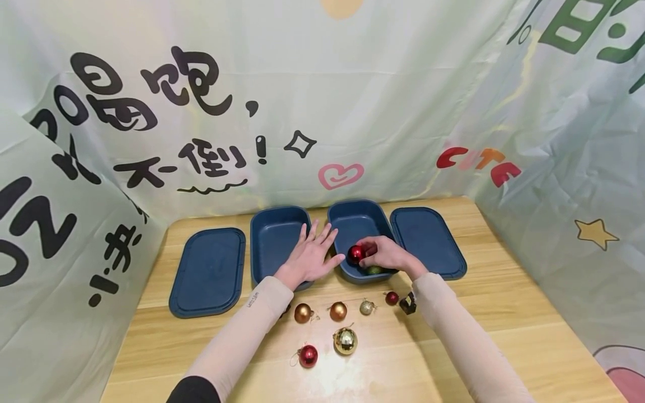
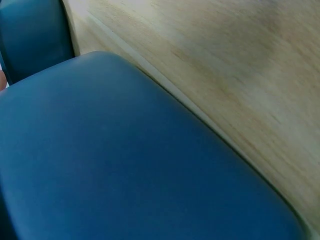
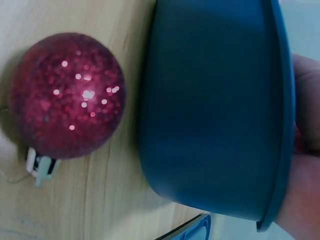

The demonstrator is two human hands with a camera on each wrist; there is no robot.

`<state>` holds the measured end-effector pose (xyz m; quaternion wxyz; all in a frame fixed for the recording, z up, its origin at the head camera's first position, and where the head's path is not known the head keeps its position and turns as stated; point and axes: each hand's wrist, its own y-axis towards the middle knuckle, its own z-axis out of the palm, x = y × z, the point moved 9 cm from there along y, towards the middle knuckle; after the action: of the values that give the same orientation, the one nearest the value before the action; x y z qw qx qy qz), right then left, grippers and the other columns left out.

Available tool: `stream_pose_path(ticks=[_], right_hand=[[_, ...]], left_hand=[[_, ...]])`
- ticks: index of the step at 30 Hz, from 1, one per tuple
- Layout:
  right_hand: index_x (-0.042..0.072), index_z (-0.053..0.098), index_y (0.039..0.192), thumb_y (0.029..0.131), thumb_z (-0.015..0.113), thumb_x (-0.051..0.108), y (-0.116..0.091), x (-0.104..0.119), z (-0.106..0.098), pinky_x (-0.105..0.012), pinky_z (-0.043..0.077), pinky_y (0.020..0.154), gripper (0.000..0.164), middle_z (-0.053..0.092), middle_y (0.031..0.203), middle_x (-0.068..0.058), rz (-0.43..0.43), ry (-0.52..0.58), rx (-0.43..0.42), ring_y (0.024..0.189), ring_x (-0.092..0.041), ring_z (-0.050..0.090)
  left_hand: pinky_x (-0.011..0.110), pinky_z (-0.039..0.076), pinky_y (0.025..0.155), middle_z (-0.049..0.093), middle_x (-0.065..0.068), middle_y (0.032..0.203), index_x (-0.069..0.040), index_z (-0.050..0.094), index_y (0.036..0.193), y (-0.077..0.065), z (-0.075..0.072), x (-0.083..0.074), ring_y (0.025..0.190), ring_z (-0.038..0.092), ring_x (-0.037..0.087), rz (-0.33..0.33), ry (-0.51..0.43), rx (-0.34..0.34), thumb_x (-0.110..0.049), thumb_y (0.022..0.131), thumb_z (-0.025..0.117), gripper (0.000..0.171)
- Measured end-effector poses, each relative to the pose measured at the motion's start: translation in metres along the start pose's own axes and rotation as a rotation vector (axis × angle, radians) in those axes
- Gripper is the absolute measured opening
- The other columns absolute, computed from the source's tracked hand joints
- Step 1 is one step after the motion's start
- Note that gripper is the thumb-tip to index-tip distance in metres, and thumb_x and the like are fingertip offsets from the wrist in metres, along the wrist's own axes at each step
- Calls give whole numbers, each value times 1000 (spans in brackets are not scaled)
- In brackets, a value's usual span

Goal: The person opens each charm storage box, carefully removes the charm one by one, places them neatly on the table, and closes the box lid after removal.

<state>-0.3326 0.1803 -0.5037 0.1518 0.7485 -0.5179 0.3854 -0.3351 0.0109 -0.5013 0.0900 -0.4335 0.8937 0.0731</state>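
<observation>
My right hand (image 1: 387,253) pinches a shiny red Christmas ball (image 1: 356,254) inside the near part of the right blue box (image 1: 353,224). Beside that ball, partly covered by the hand, a green ball (image 1: 374,270) lies in the box. My left hand (image 1: 314,254), its fingers spread and straight, holds nothing and hovers over the near right edge of the left blue box (image 1: 276,240). In the right wrist view, a glittery dark red ball (image 3: 67,95) lies on the table outside the box wall (image 3: 215,110), and the pinching fingers show beyond the rim.
Blue lids (image 1: 209,271) (image 1: 428,242) flank the boxes. On the wooden table (image 1: 383,364) nearer me lie copper balls (image 1: 303,313) (image 1: 338,311), a small pale gold ball (image 1: 367,307), a larger gold ball (image 1: 345,341) and a red ball (image 1: 308,356). A printed cloth (image 1: 383,112) hangs behind.
</observation>
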Motion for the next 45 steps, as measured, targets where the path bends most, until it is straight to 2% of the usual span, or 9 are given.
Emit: stream_pose_path(ticks=[4, 9, 17, 21, 24, 28, 31, 38, 45], right_hand=[[-5, 62, 141, 92, 81, 14, -6, 4, -5, -50, 59, 98, 55, 73, 123, -22, -18, 12, -17, 112, -34, 71], [-6, 59, 143, 93, 80, 15, -16, 8, -10, -50, 59, 97, 57, 72, 123, -23, -40, 35, -38, 113, -36, 71], [2, 62, 142, 94, 80, 21, -38, 16, -18, -33, 60, 87, 55, 75, 119, -17, -47, 36, -95, 108, -30, 71], [5, 63, 142, 93, 81, 23, -49, 24, -20, -29, 59, 85, 55, 75, 118, -13, -64, 34, -117, 107, -29, 72], [7, 64, 141, 92, 82, 23, -57, 29, -21, -35, 59, 88, 55, 76, 118, -10, -67, 38, -128, 108, -28, 72], [8, 65, 140, 91, 84, 24, -66, 36, -18, -50, 59, 95, 55, 75, 119, -7, -82, 36, -140, 110, -28, 72], [7, 65, 140, 91, 85, 23, -73, 39, -14, -58, 58, 98, 55, 75, 121, -8, -101, 42, -145, 110, -28, 72], [4, 66, 137, 90, 85, 16, -89, 41, -7, -53, 59, 98, 52, 74, 122, -9, -131, 50, -162, 108, -26, 73], [3, 69, 134, 88, 85, 9, -105, 45, -3, -52, 59, 98, 49, 73, 125, -11, -180, 40, -211, 108, -27, 74]], left_hand=[[61, -2, 132, 20, 12, 177, -15, 26, 169, 1, 0, 0, 165, 0, 37, 1, -17, -2, -68, 108, 34, 81], [62, -2, 132, 19, 11, 177, -16, 26, 170, 0, 2, 1, 165, 0, 37, -1, -16, 3, -69, 108, 32, 82], [61, -2, 132, 18, 10, 177, -17, 23, 170, -1, 1, 3, 165, -1, 37, -14, -5, 14, -71, 107, 30, 83], [62, -2, 132, 19, 11, 177, -16, 25, 170, -1, 0, 2, 165, 0, 38, -9, -13, 4, -69, 107, 32, 82], [62, -1, 132, 19, 11, 177, -16, 26, 169, -1, -1, 2, 165, 0, 38, -6, -16, -1, -69, 107, 33, 82], [61, -2, 132, 18, 10, 177, -16, 25, 170, -1, 0, 1, 165, 0, 38, -8, -9, 3, -71, 107, 31, 83], [60, -3, 133, 18, 10, 177, -16, 24, 170, 0, -1, 1, 165, -1, 37, -3, 8, 7, -71, 107, 30, 83], [59, 3, 134, 23, 13, 176, -12, 27, 169, 1, -4, -5, 165, 7, 37, 43, 38, -9, -67, 108, 34, 83], [62, 5, 132, 23, 13, 176, -12, 27, 169, 2, -2, -6, 164, 14, 41, 54, 38, 0, -69, 107, 34, 84]])
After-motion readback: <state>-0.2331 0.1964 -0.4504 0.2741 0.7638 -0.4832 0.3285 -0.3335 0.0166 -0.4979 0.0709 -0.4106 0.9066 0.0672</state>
